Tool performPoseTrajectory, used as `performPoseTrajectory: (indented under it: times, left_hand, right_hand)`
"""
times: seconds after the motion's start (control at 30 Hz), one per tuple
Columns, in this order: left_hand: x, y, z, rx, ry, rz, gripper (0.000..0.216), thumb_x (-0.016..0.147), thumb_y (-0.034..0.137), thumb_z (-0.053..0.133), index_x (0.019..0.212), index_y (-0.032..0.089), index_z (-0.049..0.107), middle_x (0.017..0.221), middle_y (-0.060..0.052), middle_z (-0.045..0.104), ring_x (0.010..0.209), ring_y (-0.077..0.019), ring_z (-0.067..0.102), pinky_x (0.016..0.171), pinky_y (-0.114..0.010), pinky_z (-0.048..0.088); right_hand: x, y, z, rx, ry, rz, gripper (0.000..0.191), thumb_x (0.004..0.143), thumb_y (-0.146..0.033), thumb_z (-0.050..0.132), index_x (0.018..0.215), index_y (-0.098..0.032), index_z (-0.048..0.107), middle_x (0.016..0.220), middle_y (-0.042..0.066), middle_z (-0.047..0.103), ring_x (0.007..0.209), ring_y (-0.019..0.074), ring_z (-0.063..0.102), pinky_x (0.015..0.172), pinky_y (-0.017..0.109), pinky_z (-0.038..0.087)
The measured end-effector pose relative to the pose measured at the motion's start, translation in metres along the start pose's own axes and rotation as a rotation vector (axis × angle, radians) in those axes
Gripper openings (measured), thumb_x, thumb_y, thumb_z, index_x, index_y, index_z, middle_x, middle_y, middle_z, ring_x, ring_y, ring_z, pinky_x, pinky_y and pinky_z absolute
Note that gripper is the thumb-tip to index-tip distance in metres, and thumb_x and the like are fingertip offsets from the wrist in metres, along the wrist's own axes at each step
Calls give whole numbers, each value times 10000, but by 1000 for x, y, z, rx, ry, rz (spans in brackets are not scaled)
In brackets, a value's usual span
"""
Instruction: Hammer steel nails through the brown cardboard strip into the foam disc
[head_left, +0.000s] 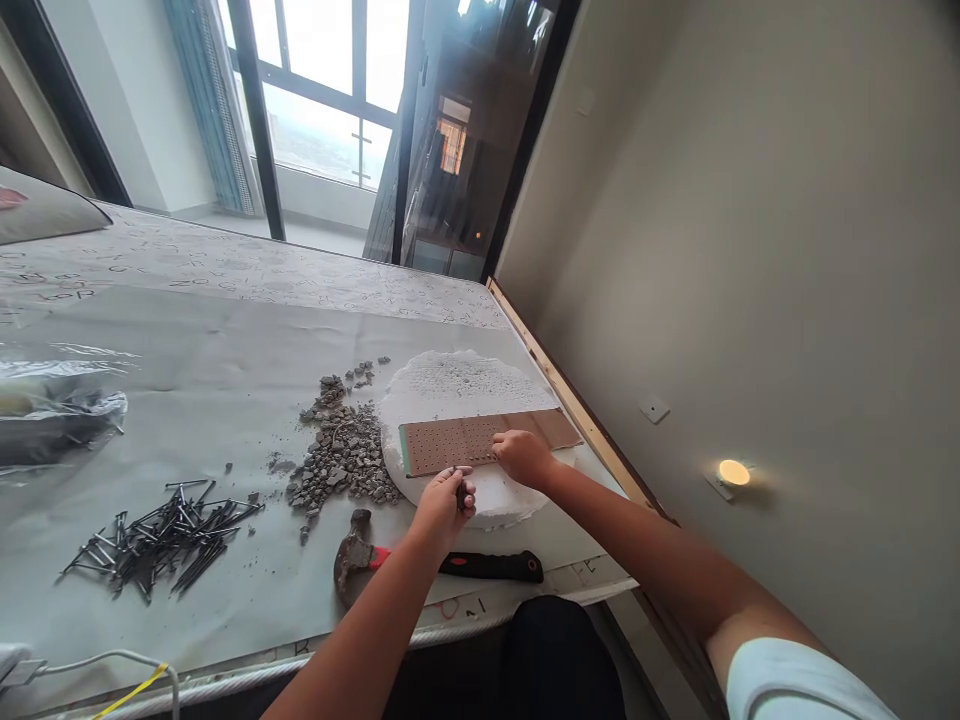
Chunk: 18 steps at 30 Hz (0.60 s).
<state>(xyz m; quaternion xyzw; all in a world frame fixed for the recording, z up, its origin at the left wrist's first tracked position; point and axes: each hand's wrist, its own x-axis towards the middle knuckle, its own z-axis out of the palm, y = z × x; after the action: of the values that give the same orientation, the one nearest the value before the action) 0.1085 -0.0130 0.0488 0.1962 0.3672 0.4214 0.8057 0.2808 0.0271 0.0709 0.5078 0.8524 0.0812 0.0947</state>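
A brown board with rows of small holes (465, 440) lies on a rough white foam slab (465, 375). My right hand (523, 458) is over the board's near edge, its fingers pinched together; whatever they hold is hidden. Just in front of the board, my left hand (444, 502) is closed around several dark nails, partly covered by the fingers. A claw hammer (491, 566) with a black and red handle rests below, partly behind my left forearm. To the left, a heap of dark nails (169, 530) is spread on the grey sheet.
Broken grey rubble (337, 450) is piled against the slab's left side. A clear plastic bag (60, 410) with dark contents sits at far left. A white cable (112, 655) runs along the front left corner. The wooden edge strip (570, 390) and wall border the right side.
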Motion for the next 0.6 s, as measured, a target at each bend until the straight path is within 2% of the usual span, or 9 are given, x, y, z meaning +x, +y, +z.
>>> performPoseTrajectory:
  times: [0.3,0.6]
  left_hand:
    - [1,-4,0,34,28,-14,66,780,207,495,826,161,487,532,32,469,387,-42,394,417,-165,288]
    - [-6,0,-3,27,26,21,73,774,199,490,834,156,488,544,34,472,393,-35,382,426,-165,285]
  right_hand:
    - [4,-6,5,-2,-9,12,220,771,-119,424,767,-96,642,820,146,630,691,185,577,584,278,357]
    - [6,2,-6,113,26,116,179,739,-158,484,720,-148,661,762,69,673,685,153,585,605,249,362]
